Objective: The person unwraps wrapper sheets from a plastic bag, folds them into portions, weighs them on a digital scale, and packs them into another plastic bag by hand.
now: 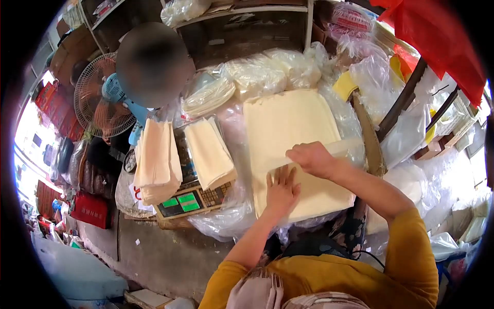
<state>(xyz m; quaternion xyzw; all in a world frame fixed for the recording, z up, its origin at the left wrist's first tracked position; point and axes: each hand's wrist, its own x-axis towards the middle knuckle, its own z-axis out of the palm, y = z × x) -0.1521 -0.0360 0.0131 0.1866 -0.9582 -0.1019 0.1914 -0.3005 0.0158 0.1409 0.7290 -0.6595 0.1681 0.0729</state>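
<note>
A stack of large, thin cream-coloured sheets (288,116) lies in front of me on clear plastic. My left hand (282,194) rests flat on the stack's lower half, fingers spread. Just above and to the right, my right hand (312,159) is closed on the edge of a thin pale sheet (343,148), which is raised off the stack in a narrow band running across it. Left of the stack, a folded bundle of cream sheets (208,152) lies on a digital scale (188,202) with green displays. Another thick folded bundle (157,162) sits beside it.
Plastic-wrapped bundles (257,74) line the back of the work surface. A blue fan (110,90) and a person with a blurred head are at the back left. Red plastic (432,41) hangs at the upper right, near dark poles (404,100). A red box (91,210) stands at left.
</note>
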